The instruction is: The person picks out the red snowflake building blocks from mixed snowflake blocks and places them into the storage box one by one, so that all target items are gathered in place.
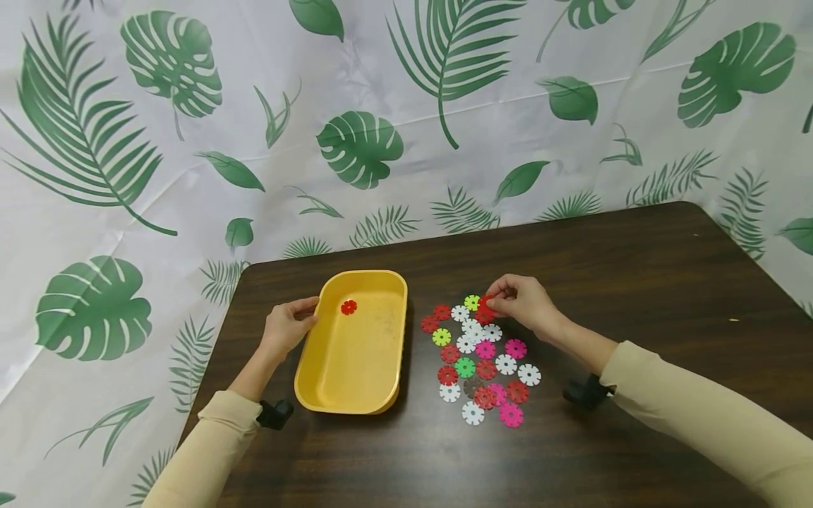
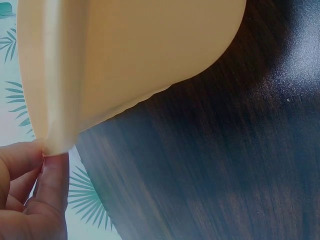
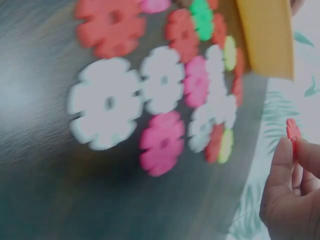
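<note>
My left hand [image 1: 288,328] pinches the left rim of a yellow plastic tub [image 1: 356,360] between thumb and fingers, as the left wrist view also shows at the tub's edge [image 2: 62,100]. Inside the tub, toward its far end, lies one red notched disc [image 1: 348,307]. At the far side of the loose discs, my right hand [image 1: 524,303] holds a red notched disc [image 3: 293,130] upright between thumb and fingertips. Below that hand, another red disc [image 1: 484,316] lies beside a yellow-green disc [image 1: 472,303].
Several flower-shaped discs in white [image 1: 506,364], pink [image 1: 511,415], red, green [image 1: 465,367] and yellow-green lie spread right of the tub, some overlapping. They rest on a dark wooden table [image 1: 635,282]. Behind it hangs a white cloth [image 1: 394,85] printed with green leaves.
</note>
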Tool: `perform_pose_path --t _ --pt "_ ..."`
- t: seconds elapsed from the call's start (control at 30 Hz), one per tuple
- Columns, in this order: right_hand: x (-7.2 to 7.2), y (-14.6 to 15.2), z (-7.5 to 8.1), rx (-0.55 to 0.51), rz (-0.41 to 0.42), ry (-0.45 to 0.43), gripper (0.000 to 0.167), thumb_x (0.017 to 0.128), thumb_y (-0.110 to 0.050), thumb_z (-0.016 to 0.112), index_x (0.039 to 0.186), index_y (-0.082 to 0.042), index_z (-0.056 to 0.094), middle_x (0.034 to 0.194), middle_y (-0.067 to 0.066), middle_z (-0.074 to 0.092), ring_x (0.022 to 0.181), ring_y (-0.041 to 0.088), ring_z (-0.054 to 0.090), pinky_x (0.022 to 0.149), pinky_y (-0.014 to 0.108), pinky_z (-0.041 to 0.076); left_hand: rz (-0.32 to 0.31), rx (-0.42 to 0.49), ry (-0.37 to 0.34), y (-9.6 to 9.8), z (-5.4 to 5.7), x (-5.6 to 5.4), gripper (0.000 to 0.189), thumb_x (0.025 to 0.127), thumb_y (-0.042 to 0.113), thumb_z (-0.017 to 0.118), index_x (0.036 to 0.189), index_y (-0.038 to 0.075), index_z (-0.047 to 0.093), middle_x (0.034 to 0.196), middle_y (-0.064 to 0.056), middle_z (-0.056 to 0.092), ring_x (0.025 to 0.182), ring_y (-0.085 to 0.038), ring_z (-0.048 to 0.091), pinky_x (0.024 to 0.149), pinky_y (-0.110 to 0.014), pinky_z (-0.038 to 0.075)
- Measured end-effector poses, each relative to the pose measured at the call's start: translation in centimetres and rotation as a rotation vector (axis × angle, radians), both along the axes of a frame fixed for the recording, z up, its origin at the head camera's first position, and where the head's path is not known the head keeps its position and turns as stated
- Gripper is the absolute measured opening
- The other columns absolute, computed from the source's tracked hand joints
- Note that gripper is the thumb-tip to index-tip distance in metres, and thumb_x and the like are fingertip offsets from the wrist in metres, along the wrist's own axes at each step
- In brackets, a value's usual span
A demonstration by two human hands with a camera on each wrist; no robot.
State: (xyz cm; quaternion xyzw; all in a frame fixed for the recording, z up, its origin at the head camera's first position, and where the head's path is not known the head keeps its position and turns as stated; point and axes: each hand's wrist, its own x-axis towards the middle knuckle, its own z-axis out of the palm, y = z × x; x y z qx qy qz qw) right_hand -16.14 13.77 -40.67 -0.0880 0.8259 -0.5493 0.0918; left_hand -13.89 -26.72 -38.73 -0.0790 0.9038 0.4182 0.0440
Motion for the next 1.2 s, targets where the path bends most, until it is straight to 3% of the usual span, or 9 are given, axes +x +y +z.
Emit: perform_pose_path --t 0.37,0.53,0.67,0.8,1.0,1.2 --pt "-0.7 -4.4 2.3 -0.076 0.021 -0.021 0.017 0.086 -0.002 0.065 0.101 0.007 0.062 0.084 0.011 0.061 0.070 0.014 0.056 0.069 0.030 0.058 0.003 -0.003 0.011 -0.1 -0.1 0.1 0.038 0.090 0.000 0.058 0.128 -0.005 0.055 0.121 -0.025 0.060 0.106 -0.035 0.061 0.087 -0.037 0.054" --pt "-1.0 -7.2 3.3 -0.147 0.026 -0.068 0.018 0.086 -0.001 0.065 0.102 0.006 0.060 0.084 0.011 0.060 0.079 0.030 0.062 0.074 0.034 0.058 0.008 -0.003 0.017 -0.2 -0.1 0.0 0.038 0.090 0.000 0.058 0.128 -0.005 0.055 0.121 -0.025 0.060 0.106 -0.035 0.061 0.086 -0.037 0.054" --pt "-1.3 -10.0 4.0 -0.199 0.020 -0.125 0.016 0.086 0.000 0.064 0.101 0.005 0.060 0.083 0.009 0.058 0.086 0.036 0.064 0.072 0.030 0.059 0.015 -0.007 0.020 -0.3 -0.2 0.0 0.038 0.090 0.000 0.059 0.127 -0.004 0.056 0.120 -0.025 0.061 0.105 -0.034 0.062 0.085 -0.036 0.055" --pt "-1.5 -12.7 4.5 -0.235 0.012 -0.165 0.014 0.085 0.001 0.065 0.099 0.004 0.061 0.084 0.009 0.058 0.083 0.032 0.063 0.071 0.028 0.058 0.017 -0.006 0.017 -0.4 -0.3 0.1 0.038 0.090 0.000 0.059 0.127 -0.005 0.056 0.120 -0.025 0.061 0.105 -0.034 0.062 0.084 -0.035 0.055" --pt "-1.4 -16.1 4.9 -0.299 -0.020 -0.228 0.014 0.084 0.002 0.067 0.097 0.003 0.062 0.084 0.009 0.059 0.070 0.015 0.062 0.073 0.032 0.058 0.017 0.001 0.025 -0.4 -0.2 0.1 0.038 0.090 0.001 0.059 0.127 -0.004 0.056 0.120 -0.024 0.061 0.105 -0.033 0.062 0.085 -0.035 0.055" --pt "-1.2 -18.7 4.7 -0.363 -0.038 -0.277 0.013 0.083 0.004 0.066 0.095 0.005 0.061 0.078 0.007 0.056 0.065 0.013 0.060 0.075 0.035 0.058 0.010 0.023 0.023 -0.3 -0.2 -0.1 0.039 0.090 -0.001 0.058 0.128 -0.004 0.056 0.121 -0.024 0.061 0.106 -0.033 0.061 0.086 -0.037 0.054"
